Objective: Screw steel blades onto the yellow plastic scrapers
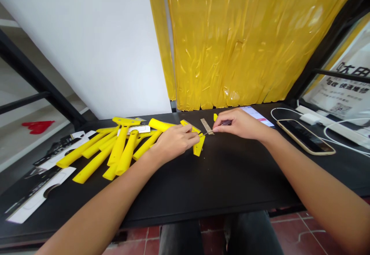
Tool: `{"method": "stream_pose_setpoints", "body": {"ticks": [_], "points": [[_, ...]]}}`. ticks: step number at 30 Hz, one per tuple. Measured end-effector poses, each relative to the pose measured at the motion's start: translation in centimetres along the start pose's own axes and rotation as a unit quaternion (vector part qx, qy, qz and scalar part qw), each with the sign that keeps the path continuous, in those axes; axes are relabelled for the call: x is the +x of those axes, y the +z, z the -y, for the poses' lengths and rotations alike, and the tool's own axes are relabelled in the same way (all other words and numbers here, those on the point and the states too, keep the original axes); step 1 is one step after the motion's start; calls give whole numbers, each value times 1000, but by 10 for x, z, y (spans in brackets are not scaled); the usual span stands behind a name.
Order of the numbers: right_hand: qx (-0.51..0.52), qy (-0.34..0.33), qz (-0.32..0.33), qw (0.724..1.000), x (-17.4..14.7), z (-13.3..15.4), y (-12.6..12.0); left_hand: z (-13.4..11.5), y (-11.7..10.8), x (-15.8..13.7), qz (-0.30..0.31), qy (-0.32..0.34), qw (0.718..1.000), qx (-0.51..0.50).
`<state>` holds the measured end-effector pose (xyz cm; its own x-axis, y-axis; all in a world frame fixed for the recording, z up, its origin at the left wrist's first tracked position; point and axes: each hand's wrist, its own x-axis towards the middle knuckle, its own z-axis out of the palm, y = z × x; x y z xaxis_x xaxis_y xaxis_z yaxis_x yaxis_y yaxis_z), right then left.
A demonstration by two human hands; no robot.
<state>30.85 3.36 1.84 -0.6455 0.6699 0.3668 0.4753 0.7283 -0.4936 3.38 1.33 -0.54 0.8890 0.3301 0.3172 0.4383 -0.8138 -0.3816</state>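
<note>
My left hand (177,141) is closed around a yellow scraper (197,149), near its wide head; the handle points back to the left. A screwdriver (208,132) with a thin metal shaft is pinched in my right hand (241,124), and its tip meets the scraper head beside my left fingers. Just behind the tip lies a flat, brownish metal strip (206,124) with holes. A small yellow piece (215,117) shows partly behind my right fingers. To the left of my left hand is a heap of yellow scraper handles (120,147).
Black and white cardboard sleeves (43,195) lie at the table's left. On the right are a phone (306,136), white cables and a power strip (335,126). Another lit phone screen (256,115) lies behind my right hand. Yellow plastic strips (231,47) hang behind the black table (225,185).
</note>
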Motion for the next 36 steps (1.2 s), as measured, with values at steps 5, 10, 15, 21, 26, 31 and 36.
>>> {"method": "stream_pose_setpoints", "body": {"ticks": [5,10,15,21,26,31,36], "points": [[-16,-14,24,999,2,-3,8,-1,1,0,-12,3,1000,-21],[-24,-5,18,1000,2,-1,8,-1,2,1,5,7,1000,-8],[-3,55,-5,998,-2,-1,-6,1,2,0,12,-7,1000,-10],[63,82,-129,986,1,-5,-3,4,5,-5,-77,-79,993,-34],[121,84,-213,966,6,16,24,-6,-14,5,-345,-369,832,-230],[170,58,-43,983,2,58,58,-11,-35,19,-430,-418,603,-526],[163,66,26,984,-3,80,84,-21,-33,24,-418,-433,517,-609]]}}
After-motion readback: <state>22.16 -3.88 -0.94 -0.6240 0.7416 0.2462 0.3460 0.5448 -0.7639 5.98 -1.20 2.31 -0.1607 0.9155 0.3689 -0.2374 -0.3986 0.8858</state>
